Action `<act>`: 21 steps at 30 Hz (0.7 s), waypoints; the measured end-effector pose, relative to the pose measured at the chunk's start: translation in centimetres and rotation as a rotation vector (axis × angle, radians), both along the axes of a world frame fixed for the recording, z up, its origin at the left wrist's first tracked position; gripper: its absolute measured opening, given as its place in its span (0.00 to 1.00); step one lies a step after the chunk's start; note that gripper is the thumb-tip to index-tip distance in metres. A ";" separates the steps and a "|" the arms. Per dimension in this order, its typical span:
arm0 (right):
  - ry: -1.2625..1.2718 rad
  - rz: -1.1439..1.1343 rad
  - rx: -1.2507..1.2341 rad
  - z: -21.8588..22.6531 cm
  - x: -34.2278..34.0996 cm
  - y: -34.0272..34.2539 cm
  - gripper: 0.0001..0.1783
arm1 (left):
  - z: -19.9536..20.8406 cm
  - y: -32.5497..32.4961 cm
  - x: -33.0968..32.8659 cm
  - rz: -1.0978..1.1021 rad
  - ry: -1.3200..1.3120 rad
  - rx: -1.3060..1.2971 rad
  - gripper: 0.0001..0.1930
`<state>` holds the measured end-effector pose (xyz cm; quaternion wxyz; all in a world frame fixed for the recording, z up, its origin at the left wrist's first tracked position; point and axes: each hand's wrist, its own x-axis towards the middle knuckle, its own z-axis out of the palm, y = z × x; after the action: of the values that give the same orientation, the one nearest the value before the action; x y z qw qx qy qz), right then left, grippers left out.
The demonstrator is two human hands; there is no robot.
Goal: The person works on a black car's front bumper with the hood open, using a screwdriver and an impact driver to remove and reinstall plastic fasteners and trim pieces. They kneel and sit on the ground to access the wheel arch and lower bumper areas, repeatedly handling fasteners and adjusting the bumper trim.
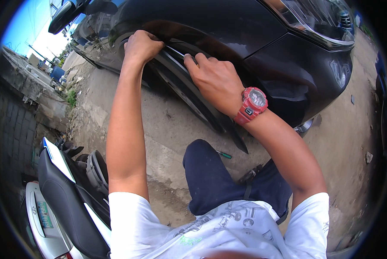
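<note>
A black car's front fender (193, 21) arches over a wheel with its tire (185, 88). Up at the rim of the wheel arch is my left hand (142, 47), its fingers curled in and their tips hidden from view. Closer to the front bumper, my right hand (214, 80) is closed around the near end of a thin metal rod (174, 52). That rod slants from the right fingers toward the left hand, along the arch edge. Whatever handle it has is hidden in the grip. A dark strip (239, 140) hangs down by the tire, its pointed end low.
A green-handled tool (224, 154) lies on the concrete beside my knee (202, 159). Left of me stands a motorcycle with a black seat (68, 203), and a silver car (36, 211) beyond it. A block wall (12, 112) runs along the far left. The bumper (297, 77) reaches out to the right.
</note>
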<state>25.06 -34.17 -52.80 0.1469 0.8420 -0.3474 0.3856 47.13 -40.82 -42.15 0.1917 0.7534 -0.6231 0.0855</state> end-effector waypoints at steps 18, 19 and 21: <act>-0.038 -0.007 -0.081 -0.6 0.0 -0.1 0.23 | -0.2 -1.5 1.0 0.031 -0.004 0.034 0.23; -0.043 -0.003 -0.089 -0.5 0.0 -0.1 0.23 | -0.3 -1.6 1.1 0.030 -0.003 0.040 0.23; -0.043 -0.002 -0.089 -0.6 0.0 -0.1 0.23 | -0.3 -1.8 1.3 0.027 -0.001 0.051 0.24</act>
<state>25.03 -34.24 -53.36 0.1769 0.8259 -0.3337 0.4187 48.39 -42.62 -42.41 0.1707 0.7663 -0.6151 0.0724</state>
